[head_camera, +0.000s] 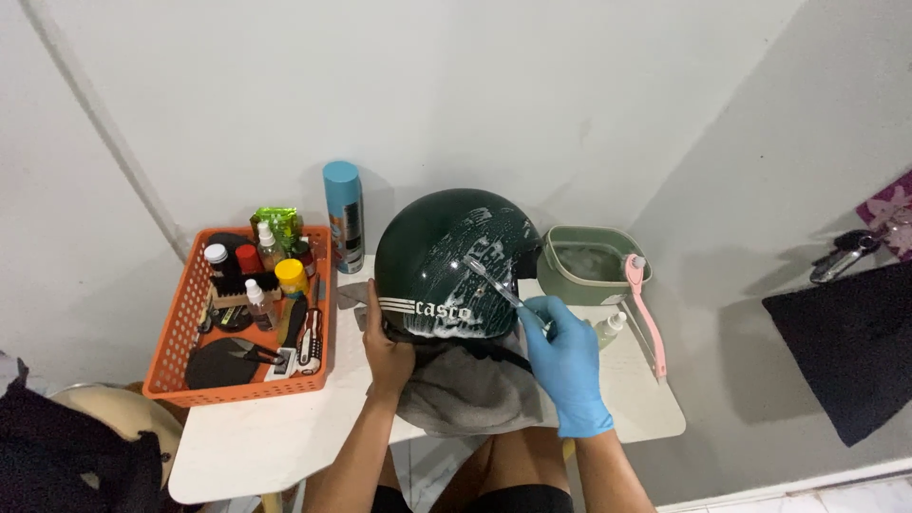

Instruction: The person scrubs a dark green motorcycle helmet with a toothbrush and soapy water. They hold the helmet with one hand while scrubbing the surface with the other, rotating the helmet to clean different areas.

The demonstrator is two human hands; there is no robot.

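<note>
Currently: left hand (388,353) fingers clamped on soapy green helmet (446,261); gloved right hand (567,359) fingers clamped on toothbrush (496,285), bristles touching shell.

Right hand (568,366) wears a blue disposable glove, thin and snug, w/ the cuff ending just past the wrist and slightly wrinkled there. Left hand (388,353) is bare: no glove, no ring or watch visible. Both forearms uncovered, no sleeves in view. Lower down, dark shorts (black, prob.) over the thighs; knees bare.
</note>
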